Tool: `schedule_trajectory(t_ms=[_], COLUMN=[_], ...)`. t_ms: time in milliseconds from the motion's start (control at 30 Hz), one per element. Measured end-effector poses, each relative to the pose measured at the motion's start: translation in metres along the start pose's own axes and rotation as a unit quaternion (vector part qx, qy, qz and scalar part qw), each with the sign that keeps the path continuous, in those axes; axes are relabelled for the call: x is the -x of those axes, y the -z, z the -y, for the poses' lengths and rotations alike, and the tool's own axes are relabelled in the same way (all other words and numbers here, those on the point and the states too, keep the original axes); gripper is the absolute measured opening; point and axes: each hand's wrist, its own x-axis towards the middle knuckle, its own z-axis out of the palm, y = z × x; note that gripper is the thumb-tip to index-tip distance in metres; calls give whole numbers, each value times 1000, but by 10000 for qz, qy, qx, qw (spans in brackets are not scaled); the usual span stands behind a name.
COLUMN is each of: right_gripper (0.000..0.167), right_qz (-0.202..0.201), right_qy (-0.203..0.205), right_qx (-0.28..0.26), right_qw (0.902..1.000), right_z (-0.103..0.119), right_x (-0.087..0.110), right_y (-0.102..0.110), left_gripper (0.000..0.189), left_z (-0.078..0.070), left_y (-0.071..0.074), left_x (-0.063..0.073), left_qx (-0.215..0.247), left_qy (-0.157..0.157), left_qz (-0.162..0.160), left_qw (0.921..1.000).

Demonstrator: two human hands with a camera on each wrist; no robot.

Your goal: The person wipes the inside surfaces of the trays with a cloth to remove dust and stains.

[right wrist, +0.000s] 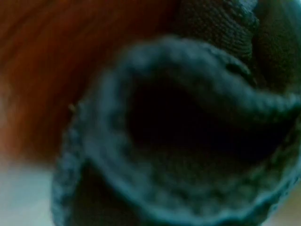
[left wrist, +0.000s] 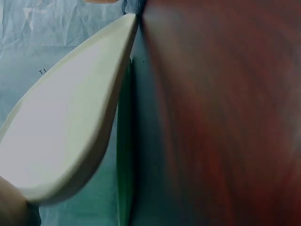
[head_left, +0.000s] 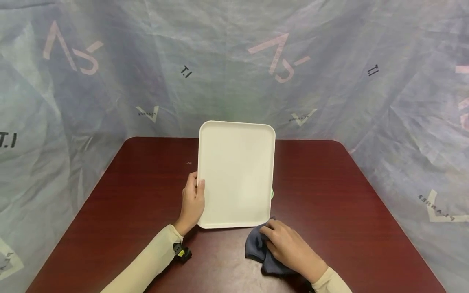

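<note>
Upright and facing me, a white rectangular tray [head_left: 236, 175] with a raised rim is held over the table. My left hand [head_left: 192, 204] grips its left edge, thumb on the front face and the fingers mostly hidden behind. My right hand [head_left: 293, 246] holds a bunched dark blue-grey cloth [head_left: 255, 245] at the tray's lower right corner. The cloth's folded edge [right wrist: 188, 202] fills much of the right wrist view, blurred. Behind the tray, a green thing [left wrist: 124, 155] shows edge-on in the left wrist view; most of it is hidden in the head view.
A dark red-brown table [head_left: 315, 179] with rounded far corners lies below the hands. Grey printed sheeting [head_left: 227, 61] hangs behind it and on both sides. A dark band with a yellow mark [head_left: 181, 252] sits on the left wrist.
</note>
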Motion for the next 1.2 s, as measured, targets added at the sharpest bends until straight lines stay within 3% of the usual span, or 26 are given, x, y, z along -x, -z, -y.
schedule_trajectory(t_ms=[100,200,333,500,667,800,967,1100,1200], right_gripper=[23,27,31,30,26,29,32,29,24], right_qz=[-84,-365,-843,-1448,-2028,-2463,-2929,-3413,-3721], right_qy=[97,244,399,432,424,650,988,984,931], right_qx=[-76,-70,63,357,633,603,693,698,663], right_qw=[9999,9990,9956,9879,9762,9651,9485,9322,9211], right_z=[-3,-8,-16,-27,-32,-24,-8,1,6], right_x=[-1,-6,-20,-48,-86,-120,-164,-189,-204], right_y=[3,11,32,67,98,107,108,103,98], left_gripper=[23,30,36,30,28,28,26,30,28], left_z=[-13,-15,-3,9,-10,-10,-10,-18,-23], left_y=[6,13,22,25,25,20,9,3,0], left_x=[-2,-6,-11,-14,-11,-8,-9,-14,-20], left_qx=[211,479,817,823,717,824,762,630,387], left_qy=[59,45,-51,-9,144,153,-26,-185,-345], left_qz=[264,576,941,1137,1472,1741,2040,2197,2129], left_qw=[9994,9972,9922,9901,9864,9812,9760,9734,9757])
